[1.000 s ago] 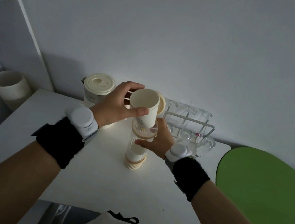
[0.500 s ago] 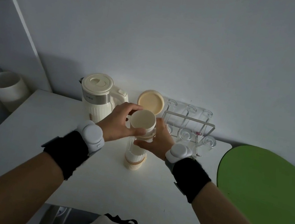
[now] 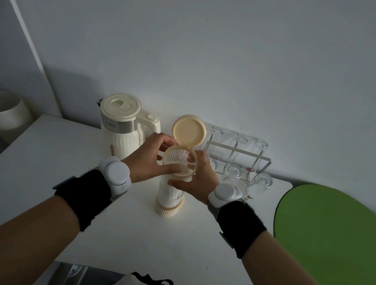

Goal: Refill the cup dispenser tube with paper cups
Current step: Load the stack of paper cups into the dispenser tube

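The clear ribbed cup dispenser tube (image 3: 169,200) stands upright on the white table (image 3: 53,169), its cream lid (image 3: 188,131) flipped open behind the mouth. A paper cup (image 3: 181,169) sits sunk inside the tube, only its pale rim showing below the mouth. My left hand (image 3: 146,160) curls around the left of the tube's top rim, thumb on the front edge. My right hand (image 3: 198,181) grips the tube's upper right side. White paper cups show through the lower wall.
A cream electric kettle (image 3: 122,129) stands just left of the tube. A wire rack with glass cups (image 3: 236,158) is to its right. A green round surface (image 3: 339,242) adjoins the table's right edge. A white cylindrical bin (image 3: 0,111) sits far left.
My left hand brought the paper cup down from above the tube and into its mouth; the cup now sits inside. My right hand has stayed on the tube.
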A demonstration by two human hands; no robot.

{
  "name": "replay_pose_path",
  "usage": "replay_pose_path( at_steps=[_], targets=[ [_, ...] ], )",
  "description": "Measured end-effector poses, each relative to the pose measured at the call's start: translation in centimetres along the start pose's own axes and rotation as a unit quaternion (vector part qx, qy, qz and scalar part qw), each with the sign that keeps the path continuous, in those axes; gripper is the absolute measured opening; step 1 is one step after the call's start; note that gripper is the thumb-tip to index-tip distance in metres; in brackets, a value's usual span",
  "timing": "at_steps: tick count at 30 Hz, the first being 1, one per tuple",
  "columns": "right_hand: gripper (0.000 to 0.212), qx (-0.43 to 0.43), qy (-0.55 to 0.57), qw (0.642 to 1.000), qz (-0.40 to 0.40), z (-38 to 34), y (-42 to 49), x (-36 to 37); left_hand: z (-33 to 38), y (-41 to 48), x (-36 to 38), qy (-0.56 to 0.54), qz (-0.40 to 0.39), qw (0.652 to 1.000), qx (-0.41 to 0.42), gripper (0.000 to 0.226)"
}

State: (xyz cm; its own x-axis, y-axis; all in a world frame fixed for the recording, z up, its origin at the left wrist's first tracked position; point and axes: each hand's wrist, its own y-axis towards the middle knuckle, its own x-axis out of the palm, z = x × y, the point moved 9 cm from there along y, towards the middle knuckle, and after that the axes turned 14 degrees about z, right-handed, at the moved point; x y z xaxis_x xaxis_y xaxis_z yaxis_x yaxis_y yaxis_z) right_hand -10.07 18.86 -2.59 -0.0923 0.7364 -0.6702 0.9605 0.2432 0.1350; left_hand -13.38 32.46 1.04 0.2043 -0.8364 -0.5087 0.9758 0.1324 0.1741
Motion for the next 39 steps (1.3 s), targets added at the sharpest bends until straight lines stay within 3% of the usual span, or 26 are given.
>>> replay_pose_path(
  at_steps=[5, 10, 18, 26, 39],
  targets=[
    [0.092, 0.000, -0.001, 1.000, 0.000, 0.0, 0.1, -0.1, -0.8, -0.4, 0.9, -0.032, -0.054, 0.997, -0.055, 0.085],
    [0.093, -0.011, -0.002, 1.000, 0.010, -0.2, 0.2, -0.2, -0.7, -0.5, 2.2, -0.021, -0.069, 0.996, -0.053, 0.094],
    [0.097, -0.016, 0.002, 1.000, 0.004, -0.6, 0.0, -0.3, -0.9, -0.7, 2.9, -0.041, -0.061, 0.995, -0.063, 0.090],
    [0.092, 0.000, 0.000, 0.998, -0.069, -0.5, 0.5, -0.7, -0.5, 0.0, 2.2, -0.035, -0.058, 0.997, -0.044, 0.085],
    [0.079, -0.010, 0.032, 0.999, -0.035, -5.0, 2.6, -6.0, 3.7, 3.1, -1.0, -0.073, -0.022, 0.997, 0.005, 0.085]
  ],
)
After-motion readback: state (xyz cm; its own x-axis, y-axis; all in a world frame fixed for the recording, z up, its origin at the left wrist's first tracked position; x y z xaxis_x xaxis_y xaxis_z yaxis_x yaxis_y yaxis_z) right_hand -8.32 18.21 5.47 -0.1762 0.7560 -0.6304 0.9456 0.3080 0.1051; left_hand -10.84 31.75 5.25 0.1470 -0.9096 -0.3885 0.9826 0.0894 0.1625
